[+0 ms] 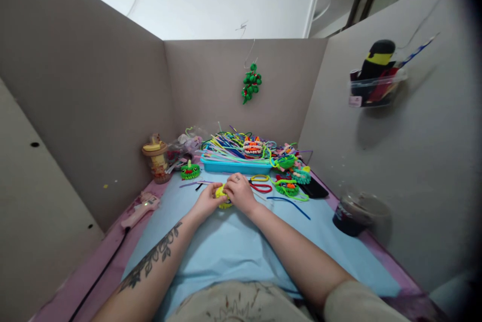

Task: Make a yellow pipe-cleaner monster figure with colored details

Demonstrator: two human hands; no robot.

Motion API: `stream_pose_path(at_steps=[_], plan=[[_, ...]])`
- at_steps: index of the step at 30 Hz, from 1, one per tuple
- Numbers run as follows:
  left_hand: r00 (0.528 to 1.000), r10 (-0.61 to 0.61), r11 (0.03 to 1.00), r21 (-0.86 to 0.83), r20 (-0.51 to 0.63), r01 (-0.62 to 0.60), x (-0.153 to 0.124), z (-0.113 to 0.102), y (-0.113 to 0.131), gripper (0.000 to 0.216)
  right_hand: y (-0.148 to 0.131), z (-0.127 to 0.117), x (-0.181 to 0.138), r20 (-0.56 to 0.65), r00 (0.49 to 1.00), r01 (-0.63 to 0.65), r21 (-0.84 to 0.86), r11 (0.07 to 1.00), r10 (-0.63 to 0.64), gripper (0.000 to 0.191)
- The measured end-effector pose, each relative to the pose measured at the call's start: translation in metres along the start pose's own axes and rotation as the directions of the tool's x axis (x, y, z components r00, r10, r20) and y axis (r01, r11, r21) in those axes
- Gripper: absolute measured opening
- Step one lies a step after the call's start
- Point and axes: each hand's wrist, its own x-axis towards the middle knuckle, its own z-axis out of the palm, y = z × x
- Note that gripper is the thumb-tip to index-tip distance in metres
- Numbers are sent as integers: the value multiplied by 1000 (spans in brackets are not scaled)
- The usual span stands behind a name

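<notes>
Between my two hands is a small yellow pipe-cleaner figure (pixel 225 205), partly covered by my fingers. My left hand (pixel 208 198) grips its left side, thumb and fingers closed around it. From above and the right, my right hand (pixel 240 192) presses bent fingers onto its top; whether a small part is pinched there is hidden. Just right of my hands lie scissors with red and yellow handles (pixel 261 188). A blue pipe cleaner (pixel 289 204) rests on the light blue cloth (pixel 226 246) farther right.
Behind my hands a blue tray (pixel 237 166) overflows with colourful pipe cleaners. Green fuzzy figures (pixel 190 170) lie on either side. A pink glue gun (pixel 141 210) with a black cord is at left, a lidded cup (pixel 156 158) behind it. A phone (pixel 314 189) and a dark cup (pixel 350 215) stand right.
</notes>
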Motion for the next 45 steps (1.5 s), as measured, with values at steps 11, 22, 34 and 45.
stream_pose_path(at_steps=[11, 22, 34, 45], plan=[[999, -14, 999, -33, -43, 13, 0, -2, 4, 55, 18, -8, 5, -73, 993, -74, 266, 961, 97, 18], [1000, 22, 1000, -14, 18, -21, -1, 3, 5, 52, 10, -13, 5, 79, 994, -79, 104, 991, 71, 9], [998, 36, 999, 6, 46, -36, 0, 2, 3, 49, 2, -15, 5, 164, 985, -55, 22, 998, 51, 9], [999, 19, 1000, 12, 43, -19, 1, 1, 0, 49, -4, -13, 0, 133, 991, 42, -58, 997, -34, 12]])
